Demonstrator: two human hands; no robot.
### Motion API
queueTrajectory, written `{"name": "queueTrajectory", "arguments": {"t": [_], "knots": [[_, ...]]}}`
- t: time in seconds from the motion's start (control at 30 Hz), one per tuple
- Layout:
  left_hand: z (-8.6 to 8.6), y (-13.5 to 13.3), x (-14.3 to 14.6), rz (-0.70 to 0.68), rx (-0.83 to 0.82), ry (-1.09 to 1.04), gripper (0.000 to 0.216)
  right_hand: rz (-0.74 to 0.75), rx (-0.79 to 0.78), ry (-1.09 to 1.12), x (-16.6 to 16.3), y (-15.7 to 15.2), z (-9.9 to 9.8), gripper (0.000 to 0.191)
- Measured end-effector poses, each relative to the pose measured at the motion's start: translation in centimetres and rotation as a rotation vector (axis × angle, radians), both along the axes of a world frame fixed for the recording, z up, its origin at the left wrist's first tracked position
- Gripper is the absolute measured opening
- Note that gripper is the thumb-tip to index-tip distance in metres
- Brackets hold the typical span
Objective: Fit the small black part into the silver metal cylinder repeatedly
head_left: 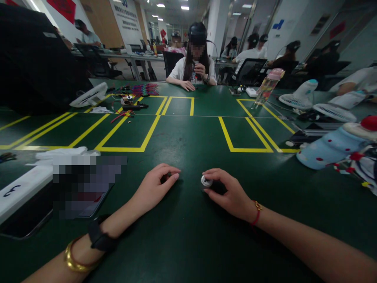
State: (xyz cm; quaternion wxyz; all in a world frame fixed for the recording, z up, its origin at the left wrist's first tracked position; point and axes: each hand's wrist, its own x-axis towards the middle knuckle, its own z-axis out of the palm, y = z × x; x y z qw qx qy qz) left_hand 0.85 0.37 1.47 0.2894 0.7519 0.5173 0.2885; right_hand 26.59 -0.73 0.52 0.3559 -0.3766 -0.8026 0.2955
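Note:
My left hand (156, 184) rests on the green table (188, 243), fingers curled over a small dark object (165, 177) that is mostly hidden beneath them. My right hand (228, 192) lies a little to its right, fingers curled around a small cylindrical part with a silver round end (206, 181) and a dark body. Both hands sit close together near the table's near middle. The left wrist wears a black band and a gold bangle, the right a red cord bracelet.
A phone (85, 196) and a white box (23, 188) lie at the left. Yellow tape rectangles (129, 148) mark the table. A person (194, 63) sits opposite with parts and wires (138, 92). Small fans (303, 96) and a blue bottle (330, 147) lie at the right.

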Motion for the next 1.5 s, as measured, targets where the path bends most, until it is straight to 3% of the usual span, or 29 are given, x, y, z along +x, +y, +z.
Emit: {"name": "queueTrajectory", "arguments": {"t": [0.23,0.57,0.67,0.83,1.0,1.3,1.4,1.5], "knots": [[2.5,-0.4,4.8,-0.186,0.114,-0.033,0.019,-0.08,-0.195,0.112,-0.3,-0.1,-1.3,0.057],[2.7,-0.1,5.9,-0.211,0.1,-0.082,0.013,-0.03,-0.108,-0.06,-0.2,0.3,-0.3,0.044],[3.0,0.0,5.6,-0.157,0.102,-0.13,0.015,-0.032,-0.096,-0.064,-0.1,0.2,-0.2,0.043],[1.7,0.5,4.4,-0.081,0.041,-0.085,0.014,-0.062,-0.108,-0.059,0.3,0.1,-0.2,0.046],[-0.5,0.2,4.7,-0.115,0.058,0.166,0.012,-0.077,-0.103,-0.073,0.5,0.1,-0.3,0.044],[-0.5,0.1,5.3,-0.106,0.081,0.215,0.013,-0.077,-0.071,-0.046,0.1,0.0,-0.2,0.046],[-0.2,-0.1,4.3,-0.11,0.036,0.089,0.022,-0.156,-0.101,0.009,2.2,0.4,0.1,0.048],[0.3,-0.3,2.2,-0.074,-0.031,-0.018,0.026,-0.411,-0.064,-0.013,7.6,1.2,0.4,0.053]]}}
